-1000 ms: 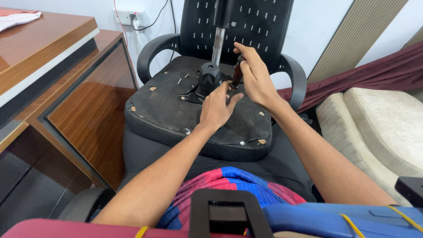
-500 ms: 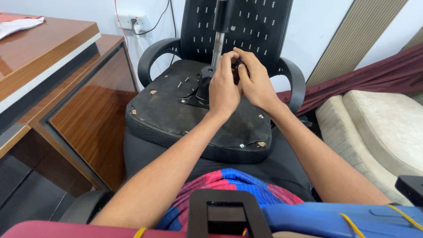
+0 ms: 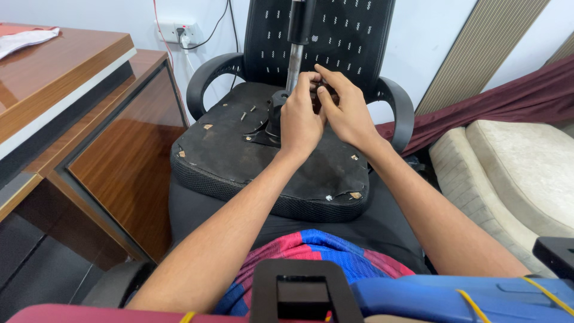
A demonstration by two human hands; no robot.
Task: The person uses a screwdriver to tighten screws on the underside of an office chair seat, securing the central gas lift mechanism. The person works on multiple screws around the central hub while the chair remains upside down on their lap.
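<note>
a person's left hand (image 3: 301,119) and right hand (image 3: 348,110) meet over the upturned underside of a black office chair seat (image 3: 239,158), which rests flat on another black mesh-backed office chair (image 3: 335,36) with curved armrests. both hands are brought together, fingertips pinched around something small and dark at the black metal mechanism (image 3: 276,113) fixed to the middle of the seat base; what the fingers grip is too hidden to tell. a silver and black gas-lift cylinder (image 3: 295,42) stands upright from that mechanism, just left of the fingers and touching the left hand's knuckles. a few loose small screws (image 3: 247,112) lie on the seat base, to the left of the mechanism. on the left of the scene stands a brown polished wooden desk (image 3: 89,119), with a white wall socket (image 3: 177,29) and cables beyond it. on the right lie cream cushions (image 3: 514,173) under a dark red cloth (image 3: 496,101). nearest the camera, a red and blue striped garment (image 3: 311,254) covers the person's lap.
</note>
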